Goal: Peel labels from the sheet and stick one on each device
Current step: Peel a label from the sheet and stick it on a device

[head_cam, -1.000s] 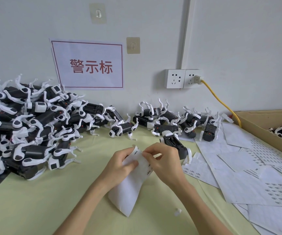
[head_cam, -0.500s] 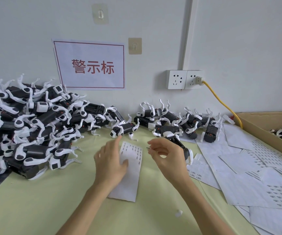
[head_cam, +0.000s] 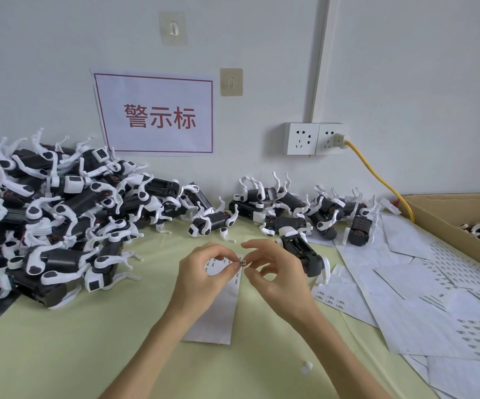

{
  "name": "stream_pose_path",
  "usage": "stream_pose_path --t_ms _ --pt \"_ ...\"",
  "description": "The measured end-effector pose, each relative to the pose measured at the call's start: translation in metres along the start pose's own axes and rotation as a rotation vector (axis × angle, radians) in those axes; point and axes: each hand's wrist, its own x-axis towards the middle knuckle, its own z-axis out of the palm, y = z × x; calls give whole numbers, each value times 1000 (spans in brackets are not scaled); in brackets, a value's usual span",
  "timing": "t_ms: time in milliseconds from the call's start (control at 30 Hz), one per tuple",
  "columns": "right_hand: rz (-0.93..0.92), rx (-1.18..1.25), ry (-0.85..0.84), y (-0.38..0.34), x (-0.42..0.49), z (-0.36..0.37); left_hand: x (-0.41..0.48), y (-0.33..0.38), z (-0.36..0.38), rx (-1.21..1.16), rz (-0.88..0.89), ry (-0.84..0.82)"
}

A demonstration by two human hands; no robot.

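Pale yellow-green counter point(head_cam: 60, 355) against a white wall, w/ a red-bordered sign point(head_cam: 155, 115) taped up and a double socket point(head_cam: 315, 138) to its right, yellow cable point(head_cam: 377, 174) plugged in.

Centre, above the counter: left hand point(head_cam: 204, 275) and right hand point(head_cam: 279, 280) meet fingertip to fingertip. Both pinch one tiny label point(head_cam: 243, 262) between thumb and forefinger; other fingers curled loosely, right hand's spread upward. Label print too small to read.

Directly under the hands lies the label sheet point(head_cam: 218, 318), flat on the counter, long side running away from the person, a few rows of labels at its far end, near part blank.

Just right of the right hand: one black-and-white device point(head_cam: 305, 253) lying on the counter, near the hands but not touching them. Another single device point(head_cam: 208, 223) sits just beyond the hands.

Further out: big heap of devices point(head_cam: 54, 214) on the left, smaller cluster point(head_cam: 305, 208) along the wall at centre-right. Right side of counter is covered w/ overlapping used sheets point(head_cam: 434, 306). Far right, a cardboard box point(head_cam: 446, 217) w/ more devices inside. Small white scrap point(head_cam: 306, 367) lies near the right forearm.
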Motion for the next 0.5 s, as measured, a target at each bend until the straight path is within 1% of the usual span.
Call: stream_pose_path --t_ms 100,167,233,333,500 --pt "32 51 47 -1 1 2 0 2 5 -189 -116 -11" --pt "87 145 81 -1 2 4 -2 6 8 -360 -200 -1" --pt "152 260 99 -2 2 6 -3 7 8 -463 -234 -3" --pt "245 410 128 -3 1 8 -4 10 8 -463 -206 -47" --pt "341 565 129 -3 0 7 -5 8 10 -420 -142 -108"
